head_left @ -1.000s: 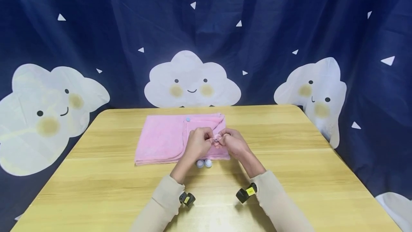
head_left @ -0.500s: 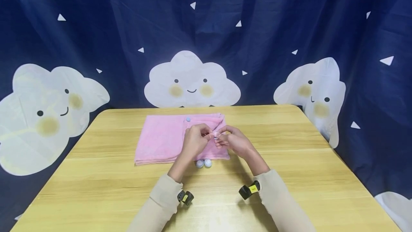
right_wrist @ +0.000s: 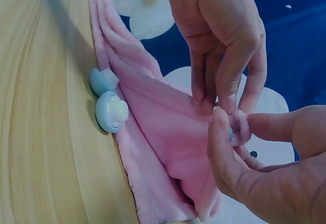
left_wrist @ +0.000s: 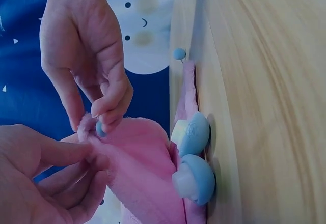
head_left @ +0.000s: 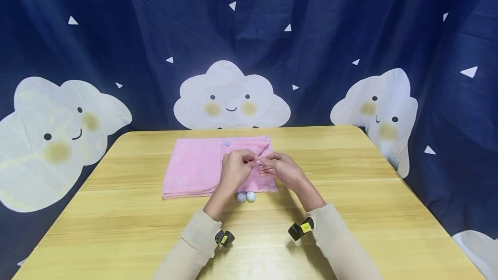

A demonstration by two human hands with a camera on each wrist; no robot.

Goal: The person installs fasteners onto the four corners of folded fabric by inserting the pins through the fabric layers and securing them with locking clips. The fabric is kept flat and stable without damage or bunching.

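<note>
Pinching the pink cloth (head_left: 193,163) at the head view's centre with my left hand (head_left: 236,171), fingertips closed, and the small blue piece (left_wrist: 100,129) in its fold with my right hand (head_left: 287,171), I'd best keep everything taut and press evenly.

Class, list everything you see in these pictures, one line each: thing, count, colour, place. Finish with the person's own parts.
Table: one, yellowish wood, under everything
Cloth: one, pink, folded on the table
Mushroom-shaped pieces: two, blue and white, at the cloth's near edge
Round piece: one, blue, toward the cloth's far edge
Small piece: one, blue, at the right fingers
Curtain: one, dark blue, printed with white clouds and triangles, behind
Wrist cameras: two, black and yellow, at the cuffs
Sleeves: two, beige, on the arms
Left hand: one, pinching cloth
Right hand: one, pinching cloth
</note>
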